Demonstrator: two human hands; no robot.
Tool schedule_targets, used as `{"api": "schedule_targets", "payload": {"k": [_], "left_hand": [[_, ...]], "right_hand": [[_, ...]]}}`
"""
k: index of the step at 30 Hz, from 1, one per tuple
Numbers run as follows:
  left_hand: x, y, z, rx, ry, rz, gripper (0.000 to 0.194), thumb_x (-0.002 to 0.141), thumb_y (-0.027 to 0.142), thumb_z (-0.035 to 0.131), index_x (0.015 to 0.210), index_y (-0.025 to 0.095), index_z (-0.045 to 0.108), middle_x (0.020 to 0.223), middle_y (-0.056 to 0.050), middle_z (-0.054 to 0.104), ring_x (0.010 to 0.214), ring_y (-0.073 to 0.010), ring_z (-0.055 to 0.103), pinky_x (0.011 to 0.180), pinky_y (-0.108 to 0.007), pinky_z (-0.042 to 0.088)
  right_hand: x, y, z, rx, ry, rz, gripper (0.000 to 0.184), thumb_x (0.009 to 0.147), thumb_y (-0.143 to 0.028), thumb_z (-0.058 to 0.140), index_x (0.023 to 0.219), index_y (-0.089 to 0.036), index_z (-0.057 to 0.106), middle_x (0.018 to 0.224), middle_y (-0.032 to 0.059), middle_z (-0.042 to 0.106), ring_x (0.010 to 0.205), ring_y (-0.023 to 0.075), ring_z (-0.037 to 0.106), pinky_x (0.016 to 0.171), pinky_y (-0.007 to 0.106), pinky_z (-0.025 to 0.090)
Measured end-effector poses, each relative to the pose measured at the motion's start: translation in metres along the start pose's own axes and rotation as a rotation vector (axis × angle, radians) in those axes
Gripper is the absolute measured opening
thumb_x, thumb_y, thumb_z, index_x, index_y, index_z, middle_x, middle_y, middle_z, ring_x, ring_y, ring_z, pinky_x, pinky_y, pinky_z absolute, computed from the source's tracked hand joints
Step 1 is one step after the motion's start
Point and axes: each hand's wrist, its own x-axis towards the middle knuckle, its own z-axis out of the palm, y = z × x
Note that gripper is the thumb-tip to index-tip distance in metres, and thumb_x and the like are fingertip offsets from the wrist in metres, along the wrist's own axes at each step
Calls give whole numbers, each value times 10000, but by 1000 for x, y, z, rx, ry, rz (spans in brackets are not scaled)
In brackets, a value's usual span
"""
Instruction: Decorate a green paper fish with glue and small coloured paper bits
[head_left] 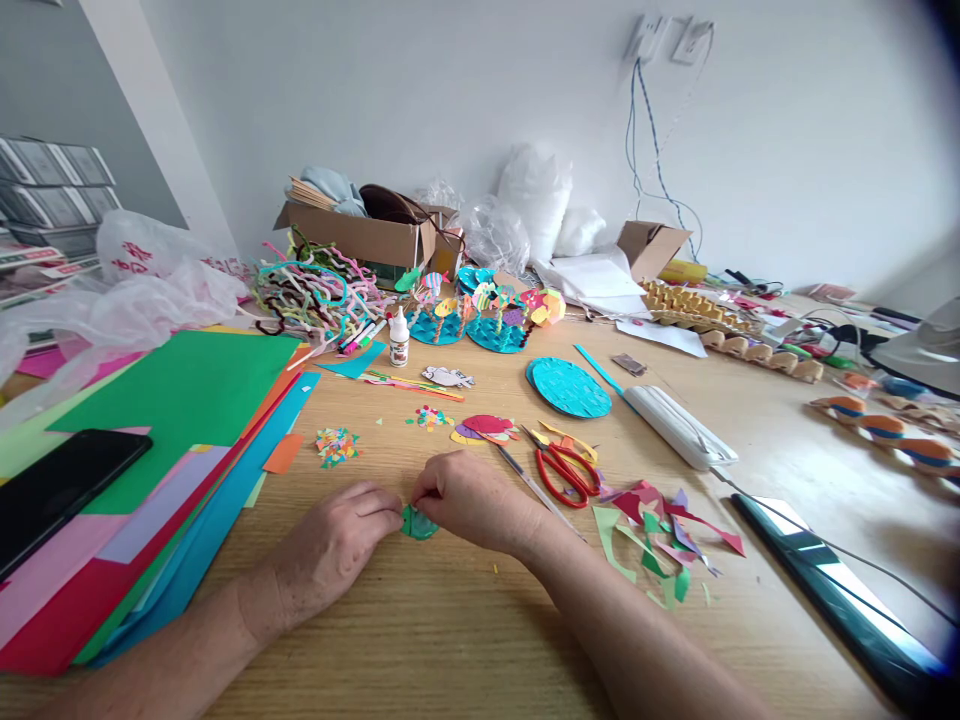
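A small green paper cutout (418, 525), which looks like a fish with a dark eye, lies on the table between my hands. My left hand (337, 540) holds its left edge with the fingers close together. Over its upper right part, my right hand (472, 500) is closed in a pinch; what the fingertips hold is hidden. Just beyond are two piles of tiny coloured paper bits, one at the left (337, 447) and another nearer the middle (430, 418). Red and yellow fish cutouts (487, 428) lie past my right hand, beside a pen (525, 472) and red-handled scissors (566, 472).
Coloured paper sheets (187, 400) and a black phone (71, 480) cover the left side. A glue bottle (399, 338), pipe cleaners (322, 290) and blue discs (570, 387) stand or lie farther back. At right are paper scraps (660, 530), a white case (679, 425) and a dark glossy device (832, 590).
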Motion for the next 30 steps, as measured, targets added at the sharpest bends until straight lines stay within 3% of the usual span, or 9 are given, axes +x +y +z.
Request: {"api": "schedule_targets", "payload": {"k": [30], "left_hand": [[-3, -5, 5, 41, 54, 47, 377, 917, 25, 300, 873, 195, 634, 854, -25, 700, 797, -165, 657, 697, -261, 574]], "right_hand": [[-3, 5, -5, 81, 1, 50, 253, 800, -143, 560, 929, -211, 768, 893, 25, 754, 773, 132, 644, 652, 195, 415]]}}
